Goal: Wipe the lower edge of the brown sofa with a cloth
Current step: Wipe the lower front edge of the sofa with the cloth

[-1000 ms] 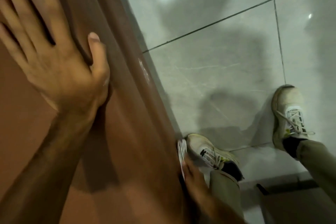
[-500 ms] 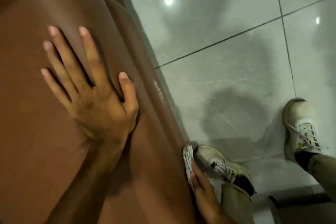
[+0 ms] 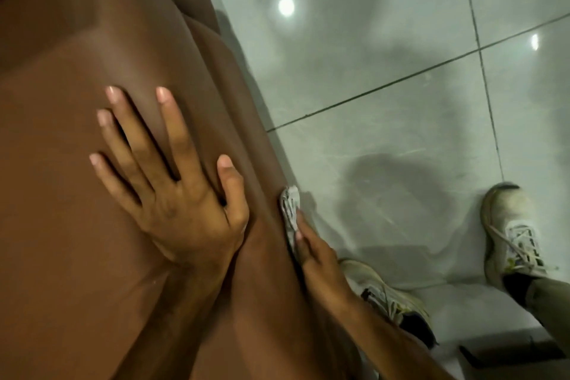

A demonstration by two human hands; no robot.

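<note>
The brown sofa (image 3: pixel 77 225) fills the left half of the head view, seen from above. My left hand (image 3: pixel 172 182) lies flat on its seat with the fingers spread, holding nothing. Down by the floor, my right hand (image 3: pixel 320 265) presses a small white patterned cloth (image 3: pixel 290 210) against the sofa's lower front edge. Most of the cloth is hidden under my fingers; only its upper end shows.
Glossy grey floor tiles (image 3: pixel 401 148) with dark grout lines run along the right. My two white laced shoes stand there, one (image 3: pixel 385 296) close to the sofa, the other (image 3: pixel 512 231) farther right. A dark object (image 3: pixel 499 352) lies at the bottom right.
My right hand has slid the cloth farther along the sofa's lower edge, away from the near shoe. The view has shifted, so my left hand sits lower and more central in frame.
</note>
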